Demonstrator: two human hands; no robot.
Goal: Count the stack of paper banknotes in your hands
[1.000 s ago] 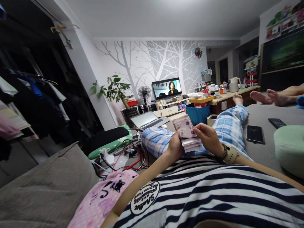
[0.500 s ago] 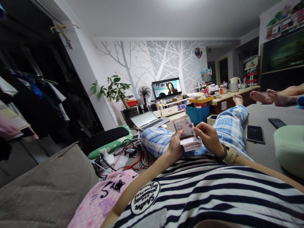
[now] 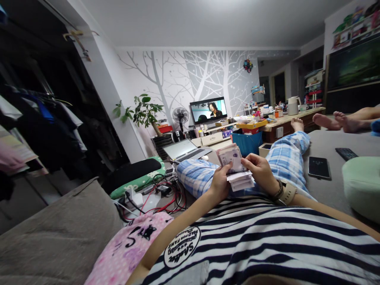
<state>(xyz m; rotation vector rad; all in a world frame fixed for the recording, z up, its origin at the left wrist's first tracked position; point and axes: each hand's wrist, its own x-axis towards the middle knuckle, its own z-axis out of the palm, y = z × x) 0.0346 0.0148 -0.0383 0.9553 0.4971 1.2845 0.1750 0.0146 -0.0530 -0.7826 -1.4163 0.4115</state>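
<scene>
I lie back on a grey bed with my legs in blue plaid trousers stretched ahead. A stack of banknotes (image 3: 234, 164) is folded over in front of my chest. My left hand (image 3: 220, 183) grips the stack from the left, thumb pressed on the top note. My right hand (image 3: 261, 171), with a beige watch on the wrist, holds the right side, fingertips on the upright notes while the folded-down notes lie under it.
A black phone (image 3: 318, 167) and a remote (image 3: 346, 153) lie on the bed to my right, beside a green cushion (image 3: 362, 186). Another person's bare feet (image 3: 335, 120) rest at far right. To the left are tangled cables (image 3: 160, 196) and an open laptop (image 3: 185, 149).
The notes have shifted in my hands: another note has been bent down onto the lower pile, and my left thumb has slid up onto the upright part.
</scene>
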